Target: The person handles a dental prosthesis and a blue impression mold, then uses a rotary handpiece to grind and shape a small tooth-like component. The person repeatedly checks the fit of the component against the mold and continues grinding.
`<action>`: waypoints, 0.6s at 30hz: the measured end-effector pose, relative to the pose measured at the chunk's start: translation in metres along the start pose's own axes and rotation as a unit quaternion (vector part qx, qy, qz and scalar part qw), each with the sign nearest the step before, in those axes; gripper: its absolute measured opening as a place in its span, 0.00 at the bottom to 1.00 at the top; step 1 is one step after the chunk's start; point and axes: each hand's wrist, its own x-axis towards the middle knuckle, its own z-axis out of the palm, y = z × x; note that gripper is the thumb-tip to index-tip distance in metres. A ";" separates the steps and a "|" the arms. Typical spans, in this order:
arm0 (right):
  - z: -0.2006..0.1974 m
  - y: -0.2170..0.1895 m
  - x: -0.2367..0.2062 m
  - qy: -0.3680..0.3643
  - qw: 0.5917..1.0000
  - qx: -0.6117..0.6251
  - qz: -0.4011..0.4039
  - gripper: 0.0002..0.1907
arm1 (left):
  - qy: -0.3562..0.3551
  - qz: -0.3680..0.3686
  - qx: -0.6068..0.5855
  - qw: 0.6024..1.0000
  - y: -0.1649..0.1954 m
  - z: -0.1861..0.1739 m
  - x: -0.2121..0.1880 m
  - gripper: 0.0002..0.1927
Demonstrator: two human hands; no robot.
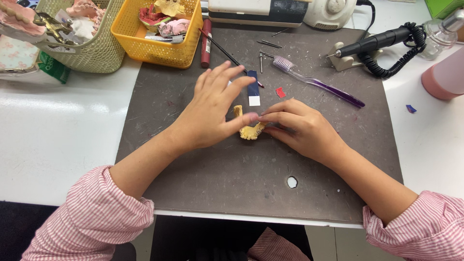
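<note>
left hand [209, 110]: fingers spread, thumb pressing the yellow plaster dental cast [248, 130]
right hand [298, 128]: fingertips pinching it
room: bare grey mat [232, 179] nearer the body

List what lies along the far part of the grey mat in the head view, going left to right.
Yellow basket → dark red marker → blue and white strip → small red scrap → purple toothbrush → black rotary handpiece on its stand.
</note>
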 end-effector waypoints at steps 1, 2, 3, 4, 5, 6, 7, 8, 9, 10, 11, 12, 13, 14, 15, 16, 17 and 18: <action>0.000 0.000 -0.001 0.000 1.000 -0.001 -0.002 0.16 | -0.015 0.010 -0.015 1.000 0.002 -0.002 0.000 0.37; 0.000 0.000 -0.001 0.000 1.000 -0.001 -0.004 0.15 | -0.030 0.020 -0.029 0.999 0.005 -0.004 0.000 0.40; 0.000 0.000 -0.001 0.000 1.000 -0.002 -0.006 0.15 | -0.045 0.030 -0.044 0.998 0.007 -0.005 0.000 0.42; -0.001 0.000 -0.001 0.000 1.000 -0.003 -0.005 0.15 | -0.048 0.030 -0.051 0.997 0.009 -0.006 0.001 0.42; -0.001 0.000 -0.002 -0.001 1.000 -0.003 -0.004 0.15 | -0.051 0.031 -0.059 0.997 0.011 -0.006 0.002 0.42; -0.001 0.000 -0.002 -0.001 1.000 -0.004 -0.003 0.15 | -0.054 0.031 -0.066 0.996 0.012 -0.007 0.003 0.42; -0.001 0.001 -0.002 -0.001 1.000 -0.005 0.001 0.15 | -0.045 0.036 -0.068 0.996 0.013 -0.008 0.004 0.39; -0.001 0.000 -0.002 -0.001 1.000 -0.005 0.005 0.14 | -0.036 0.041 -0.070 0.996 0.015 -0.009 0.005 0.36; -0.001 0.001 -0.002 -0.002 1.000 -0.006 0.010 0.14 | -0.027 0.046 -0.073 0.996 0.016 -0.011 0.005 0.33; -0.001 0.000 -0.002 -0.005 1.000 0.002 0.019 0.14 | -0.022 0.051 -0.059 0.997 0.017 -0.012 0.004 0.30; -0.001 0.000 -0.002 -0.008 1.000 0.010 0.027 0.14 | -0.016 0.056 -0.046 0.997 0.019 -0.013 0.003 0.27; -0.001 0.000 -0.002 -0.011 0.999 0.018 0.037 0.13 | -0.011 0.061 -0.033 0.998 0.021 -0.014 0.002 0.24; -0.001 0.000 -0.002 -0.011 0.999 0.017 0.036 0.13 | -0.004 0.067 -0.020 0.998 0.024 -0.013 0.001 0.24; -0.001 0.000 -0.002 -0.010 0.999 0.016 0.035 0.13 | 0.004 0.074 -0.006 0.997 0.026 -0.013 0.000 0.23; -0.001 0.000 -0.002 -0.010 0.999 0.015 0.034 0.13 | 0.012 0.080 0.008 0.997 0.029 -0.012 -0.001 0.23; 0.000 0.000 -0.002 -0.008 0.999 0.014 0.034 0.13 | 0.009 0.073 0.004 0.997 0.030 -0.010 -0.002 0.21; 0.000 0.000 -0.002 -0.007 0.999 0.013 0.033 0.13 | 0.007 0.065 0.000 0.998 0.032 -0.008 -0.002 0.19; 0.000 0.000 -0.002 -0.007 0.999 0.013 0.032 0.13 | 0.005 0.058 -0.004 0.998 0.033 -0.006 -0.003 0.17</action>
